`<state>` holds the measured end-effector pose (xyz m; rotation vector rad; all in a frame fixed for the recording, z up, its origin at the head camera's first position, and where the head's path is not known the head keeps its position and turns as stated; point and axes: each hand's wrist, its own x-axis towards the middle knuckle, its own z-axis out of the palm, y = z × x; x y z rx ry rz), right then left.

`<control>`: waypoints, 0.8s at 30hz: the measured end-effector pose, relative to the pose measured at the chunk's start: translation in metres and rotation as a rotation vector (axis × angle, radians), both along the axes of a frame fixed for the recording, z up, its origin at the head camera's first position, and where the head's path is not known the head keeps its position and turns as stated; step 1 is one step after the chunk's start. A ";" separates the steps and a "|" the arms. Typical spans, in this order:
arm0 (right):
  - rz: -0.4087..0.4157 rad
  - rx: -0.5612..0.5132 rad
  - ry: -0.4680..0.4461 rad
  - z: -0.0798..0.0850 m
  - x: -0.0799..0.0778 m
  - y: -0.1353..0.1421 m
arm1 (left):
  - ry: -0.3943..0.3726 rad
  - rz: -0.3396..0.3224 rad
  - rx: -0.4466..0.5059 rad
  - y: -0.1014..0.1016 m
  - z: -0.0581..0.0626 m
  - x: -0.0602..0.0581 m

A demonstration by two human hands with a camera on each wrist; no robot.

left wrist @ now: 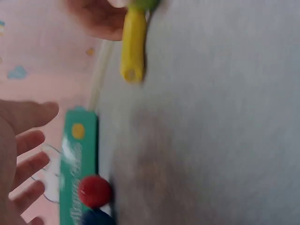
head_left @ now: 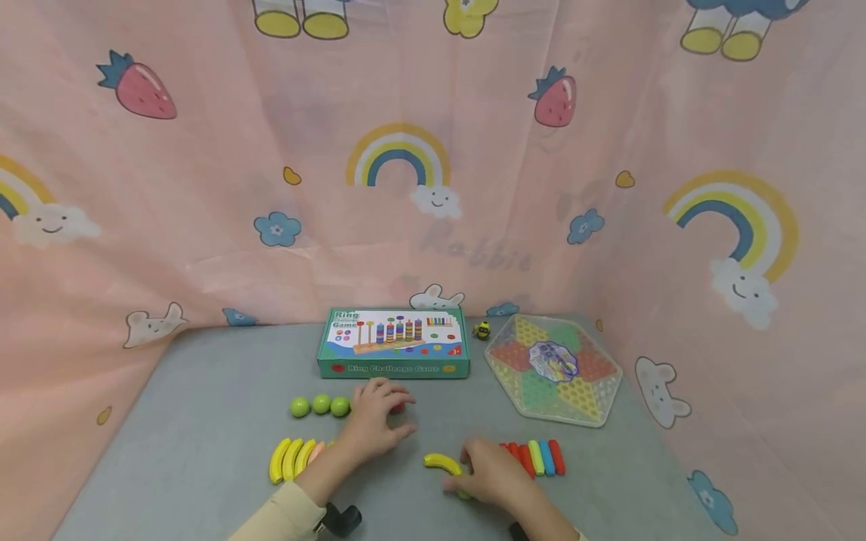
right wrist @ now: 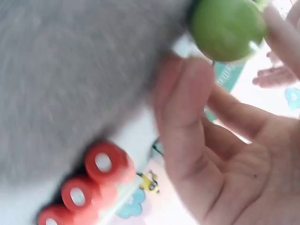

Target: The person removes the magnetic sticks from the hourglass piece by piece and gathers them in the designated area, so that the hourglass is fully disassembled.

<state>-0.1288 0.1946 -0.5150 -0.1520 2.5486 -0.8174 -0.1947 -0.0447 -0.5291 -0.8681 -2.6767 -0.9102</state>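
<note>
My left hand (head_left: 372, 421) hovers over the right end of a row of balls, its fingers spread and holding nothing. A red ball (left wrist: 95, 191) and a dark blue ball (left wrist: 97, 217) show near it in the left wrist view. At the right, my right hand (head_left: 497, 473) pinches a green ball (right wrist: 228, 29) between thumb and finger, low over the table. Beside this ball lies a yellow toy banana (head_left: 442, 461); its far end overlaps the ball and fingers in the left wrist view.
Green balls (head_left: 321, 404) line up at left, above a row of yellow toy bananas (head_left: 292, 458) partly hidden by my left arm. Red, yellow and blue cylinders (head_left: 534, 457) lie beyond my right hand. Behind stand a green game box (head_left: 394, 368), a small bee figure (head_left: 482, 330) and a hexagonal board (head_left: 588, 409).
</note>
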 end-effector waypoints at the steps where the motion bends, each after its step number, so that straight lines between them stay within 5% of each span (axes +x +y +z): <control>1: -0.013 0.017 -0.016 0.002 0.002 0.001 | -0.020 -0.024 -0.001 0.001 0.002 0.005; 9: -0.003 -0.006 0.026 0.003 0.000 -0.001 | -0.341 -0.271 -0.161 -0.004 -0.008 0.028; 12: 0.011 -0.036 0.062 0.000 -0.004 -0.002 | -0.407 -0.378 -0.146 -0.008 -0.016 0.031; 18: 0.039 -0.079 0.045 -0.002 -0.008 -0.001 | -0.445 -0.466 -0.071 -0.009 -0.021 0.035; 24: 0.046 -0.092 0.047 -0.004 -0.011 -0.002 | -0.336 -0.466 -0.113 -0.008 -0.024 0.036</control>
